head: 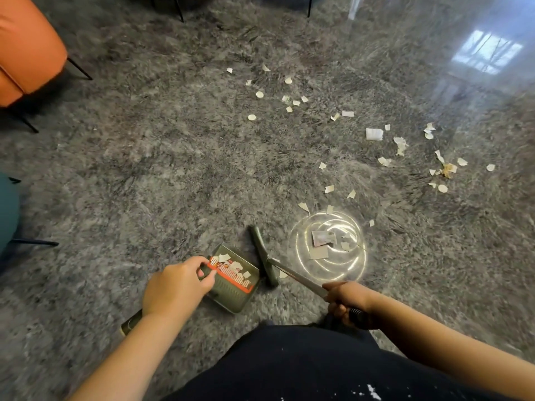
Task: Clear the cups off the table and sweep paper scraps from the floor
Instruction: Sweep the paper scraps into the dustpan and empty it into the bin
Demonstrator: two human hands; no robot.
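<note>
A green dustpan [234,293] with an orange comb strip lies on the grey floor and holds a few paper scraps. My left hand [176,287] grips its near rim, with the pan's handle [130,324] running back under my wrist. My right hand [347,302] grips the metal pole of a small green broom, whose head [264,256] stands on the floor just right of the pan. Several white paper scraps [373,134] lie scattered over the floor ahead and to the right. A few scraps [321,243] sit close to the broom head in a bright ring of reflected light.
An orange chair [27,50] on thin black legs stands at the far left. A teal seat [7,209] shows at the left edge. More chair legs [179,8] stand at the back. The glossy floor reflects a window [486,52] at the upper right.
</note>
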